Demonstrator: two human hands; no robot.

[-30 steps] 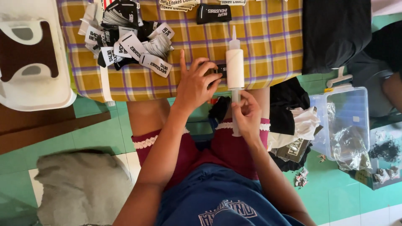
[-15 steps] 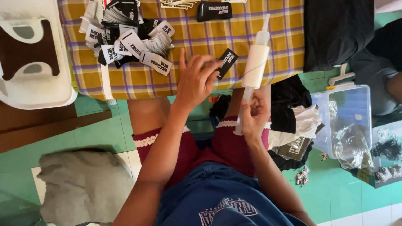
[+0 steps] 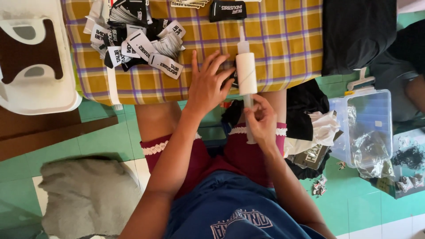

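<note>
My right hand point(image 3: 262, 120) grips the thin handle of a white lint roller point(image 3: 246, 73). The roller stands upright over the near edge of a yellow checked cloth point(image 3: 287, 40). My left hand point(image 3: 207, 84) lies flat on that cloth with fingers spread, and its fingertips pin a small black label point(image 3: 230, 76) right beside the roller. The roller's drum touches or nearly touches the label; most of the label is hidden by my fingers. I sit with my legs under the cloth's edge.
A heap of black and white fabric labels point(image 3: 141, 40) lies at the cloth's far left. A white plastic stool point(image 3: 37, 95) stands left of it. On the right are black fabric point(image 3: 358, 31), a clear plastic box point(image 3: 367, 128) and crumpled clothes point(image 3: 310, 119). A grey cloth point(image 3: 88, 194) lies on the green floor.
Half a second ago the roller leaned off to the right and the label showed between the hands. Now the roller is upright again at the label, under my left fingertips.
</note>
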